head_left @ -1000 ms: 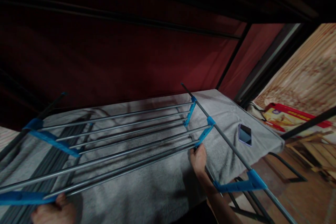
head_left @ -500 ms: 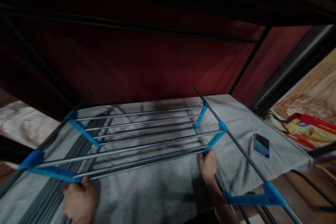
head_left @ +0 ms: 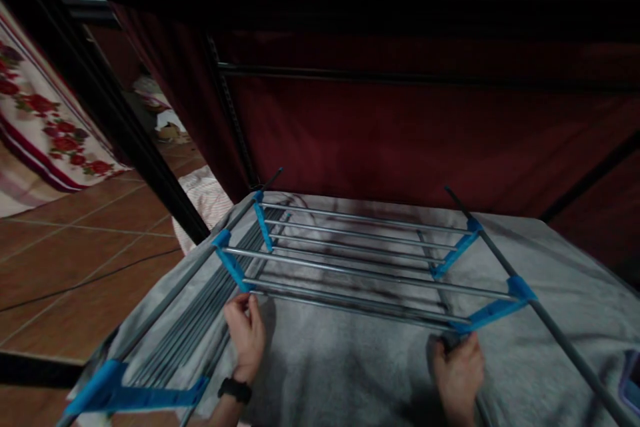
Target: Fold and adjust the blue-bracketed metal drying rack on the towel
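A rack of grey metal tubes (head_left: 350, 269) joined by blue plastic brackets lies across the grey cloth. My left hand (head_left: 246, 333), with a dark band at the wrist, has its thumb and finger pinched at the lower end of the left blue bracket (head_left: 233, 265). Over on the right, my right hand (head_left: 459, 373) grips the lower end of the matching blue bracket (head_left: 493, 313), its fingers partly hidden. Another blue bracket (head_left: 150, 397) sits on the left side tube, nearer to me.
Several loose grey tubes (head_left: 200, 307) lie side by side on the cloth (head_left: 325, 360) at the left. A phone (head_left: 631, 383) is cut off at the right edge. Black frame posts (head_left: 130, 140) and a dark red curtain (head_left: 375, 133) enclose the far side. Tiled floor (head_left: 95, 240) shows left.
My view has turned left, so the rack appears farther right and the phone is nearly out of frame. Both hands stay at the same two brackets.
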Action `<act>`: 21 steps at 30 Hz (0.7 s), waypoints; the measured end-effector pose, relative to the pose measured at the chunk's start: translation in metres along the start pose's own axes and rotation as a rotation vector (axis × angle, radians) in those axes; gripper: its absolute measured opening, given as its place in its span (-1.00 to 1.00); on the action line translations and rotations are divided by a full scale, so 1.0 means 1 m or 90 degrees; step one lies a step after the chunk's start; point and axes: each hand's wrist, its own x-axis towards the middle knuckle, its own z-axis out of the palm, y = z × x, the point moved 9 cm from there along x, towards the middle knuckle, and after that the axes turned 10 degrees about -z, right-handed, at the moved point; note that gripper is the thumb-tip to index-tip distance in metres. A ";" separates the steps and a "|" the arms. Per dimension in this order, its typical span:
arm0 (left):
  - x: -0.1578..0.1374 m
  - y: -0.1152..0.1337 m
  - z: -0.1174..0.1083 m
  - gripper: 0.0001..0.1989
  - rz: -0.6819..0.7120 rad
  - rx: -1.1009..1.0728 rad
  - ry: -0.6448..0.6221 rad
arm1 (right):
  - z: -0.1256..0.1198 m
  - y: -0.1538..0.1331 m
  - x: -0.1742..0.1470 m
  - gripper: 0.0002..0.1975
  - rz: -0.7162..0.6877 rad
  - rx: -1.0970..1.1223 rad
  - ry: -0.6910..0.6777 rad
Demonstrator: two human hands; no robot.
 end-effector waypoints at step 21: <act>0.213 0.265 -0.050 -0.29 0.235 0.118 -0.211 | 0.009 -0.007 -0.015 -0.11 -0.083 -0.087 -0.017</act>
